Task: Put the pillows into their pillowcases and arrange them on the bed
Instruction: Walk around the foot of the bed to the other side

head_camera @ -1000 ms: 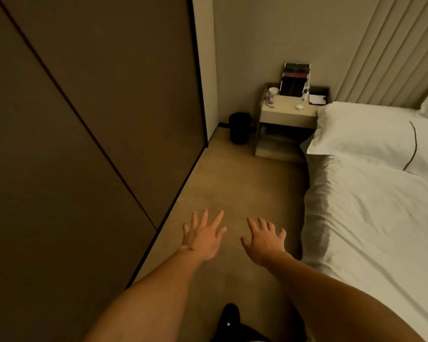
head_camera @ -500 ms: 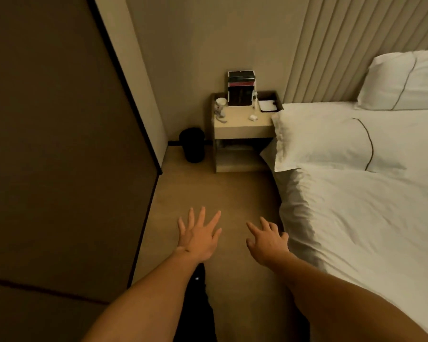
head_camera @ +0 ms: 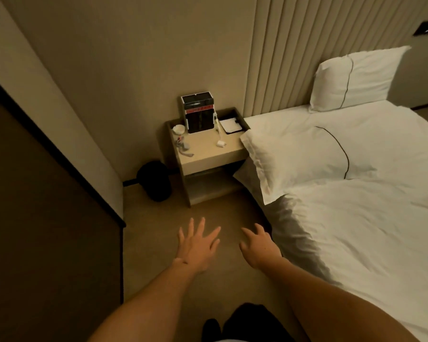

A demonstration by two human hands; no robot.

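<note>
**Inspector:** Start with the bed. Condition?

**Assistant:** Made up in white, the cover pulled flat to its near edge. I judge it is ready to receive the pillows.

**Inspector:** And the pillows?

**Assistant:** Two, both already in their cases. The near pillow lies flat at the head of the bed, its corner hanging over the bed's edge toward the nightstand. It looks dropped there, not arranged. The far pillow leans upright at the head of the bed against the ribbed headboard, which reads as its finished position.

**Inspector:** Beside the bed?

**Assistant:** The nightstand touches the bed's head corner. A dark bin stands beyond it, away from the bed.

**Inspector:** Hands?

**Assistant:** Both empty, fingers spread, grasping nothing. The right hand hovers just beside the bed's near edge; the left hand is farther out over the floor. Probably raised for a reach toward the near pillow.
</note>
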